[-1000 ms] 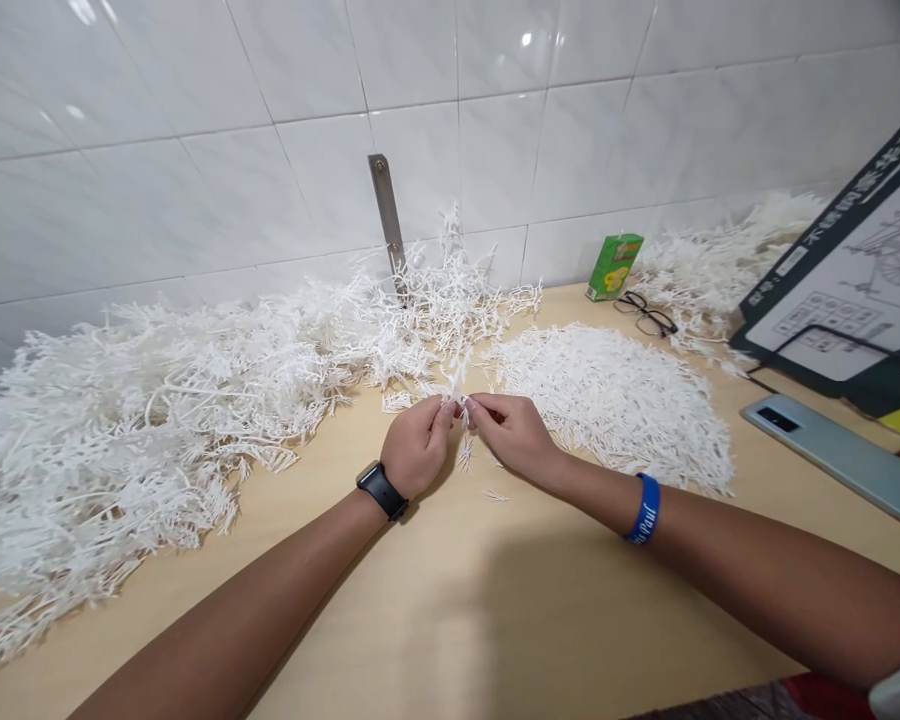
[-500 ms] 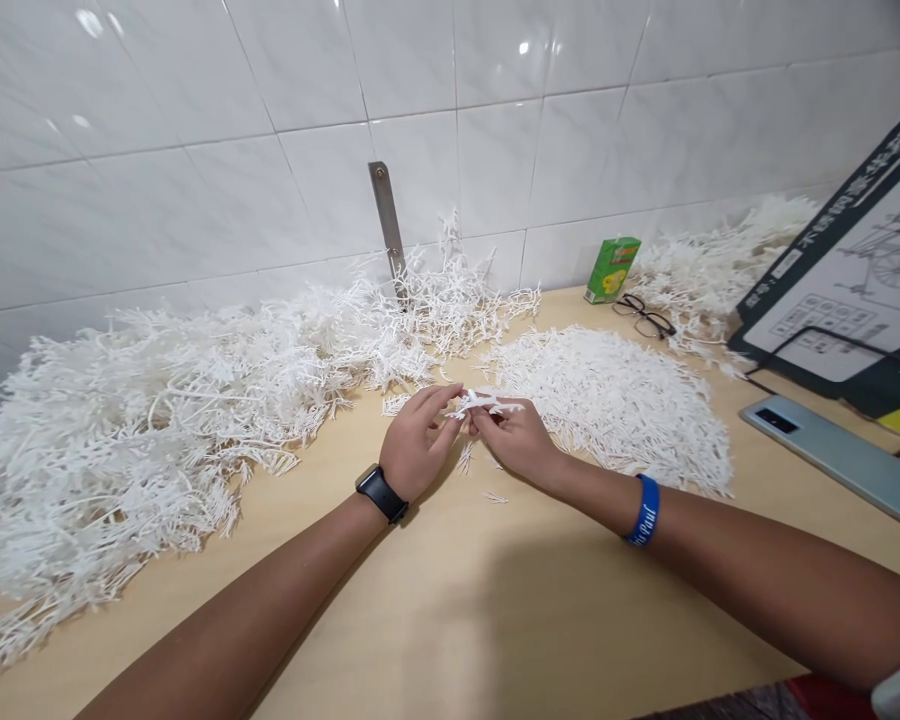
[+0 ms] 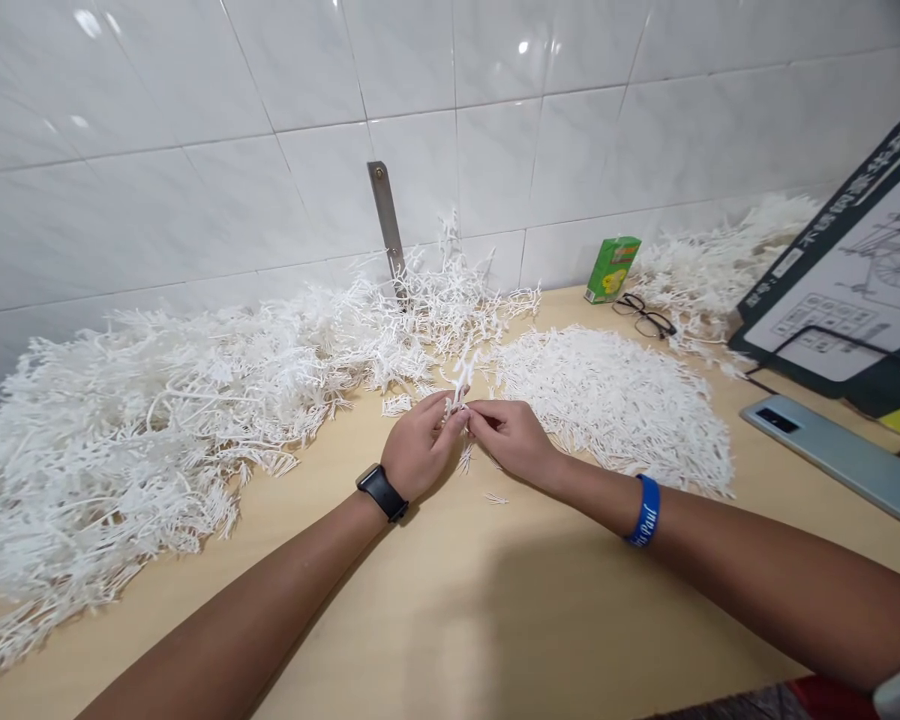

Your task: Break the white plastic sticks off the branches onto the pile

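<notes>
A small white branched piece (image 3: 461,378) stands up between my fingertips above the wooden table (image 3: 435,610). My left hand (image 3: 420,445), with a black watch on its wrist, pinches the piece near its base. The fingers of my right hand (image 3: 511,437) are closed on the lower end of the same piece, and the fingertips of both hands almost touch. Left of the hands lies a large tangled heap of white branched pieces (image 3: 180,410). A flatter pile of short white pieces (image 3: 615,405) is just beyond my right hand. A few loose bits lie below the hands.
A metal strip (image 3: 387,220) leans on the tiled wall behind the heap. A green box (image 3: 612,269) and eyeglasses (image 3: 644,315) are at the back right, near another white heap (image 3: 720,260). A phone (image 3: 840,460) lies right, before a dark printed board (image 3: 840,290).
The white branched piece has turned from lying sideways towards the right to pointing up and away. My right fingers have shifted slightly and now pinch its lower end.
</notes>
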Available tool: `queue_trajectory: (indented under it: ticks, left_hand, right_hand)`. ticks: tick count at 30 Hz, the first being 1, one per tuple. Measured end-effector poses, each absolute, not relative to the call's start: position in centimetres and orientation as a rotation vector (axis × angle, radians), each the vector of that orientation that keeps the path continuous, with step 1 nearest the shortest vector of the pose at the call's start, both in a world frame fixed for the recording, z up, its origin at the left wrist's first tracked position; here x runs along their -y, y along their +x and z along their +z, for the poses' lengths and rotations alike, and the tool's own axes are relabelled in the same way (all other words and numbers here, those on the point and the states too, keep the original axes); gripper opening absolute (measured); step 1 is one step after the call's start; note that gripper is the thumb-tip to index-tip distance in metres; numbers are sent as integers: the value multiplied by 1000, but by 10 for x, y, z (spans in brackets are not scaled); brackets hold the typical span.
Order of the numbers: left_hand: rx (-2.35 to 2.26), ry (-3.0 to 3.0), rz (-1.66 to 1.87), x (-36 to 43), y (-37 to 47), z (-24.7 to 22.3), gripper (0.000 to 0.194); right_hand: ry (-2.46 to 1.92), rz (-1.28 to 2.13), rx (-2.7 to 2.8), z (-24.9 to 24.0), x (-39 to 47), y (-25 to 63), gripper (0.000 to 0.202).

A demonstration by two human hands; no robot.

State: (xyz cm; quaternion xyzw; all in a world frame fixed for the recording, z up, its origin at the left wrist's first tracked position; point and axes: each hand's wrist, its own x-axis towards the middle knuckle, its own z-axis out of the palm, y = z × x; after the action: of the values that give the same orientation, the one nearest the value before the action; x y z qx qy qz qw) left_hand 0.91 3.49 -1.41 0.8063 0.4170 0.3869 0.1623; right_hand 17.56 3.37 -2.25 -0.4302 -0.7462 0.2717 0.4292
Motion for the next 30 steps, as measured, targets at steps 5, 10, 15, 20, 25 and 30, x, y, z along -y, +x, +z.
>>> queue_trajectory:
  ticks: [5, 10, 15, 20, 25, 30]
  left_hand:
    - [-1153, 2093, 1184, -36, 6, -15, 35]
    - [-1129, 1767, 1147, -41, 3, -15, 40]
    - [-1002, 1479, 1133, -45, 2, -16, 44]
    - [-969, 1373, 1128, -44, 2, -15, 46]
    - [-988, 1336, 1156, -43, 5, -13, 48]
    - [-993, 1342, 1149, -43, 6, -13, 47]
  right_hand:
    - [-1018, 684, 1909, -24, -34, 174, 37]
    - [-1008, 821, 1911, -24, -34, 175, 35]
    - [-986, 895, 1909, -22, -34, 176, 32]
    - [-978, 909, 1931, -21, -34, 175, 31]
    - [-931, 969, 1937, -18, -34, 172, 31]
    - [-875, 1063, 1890, -16, -32, 171, 31]
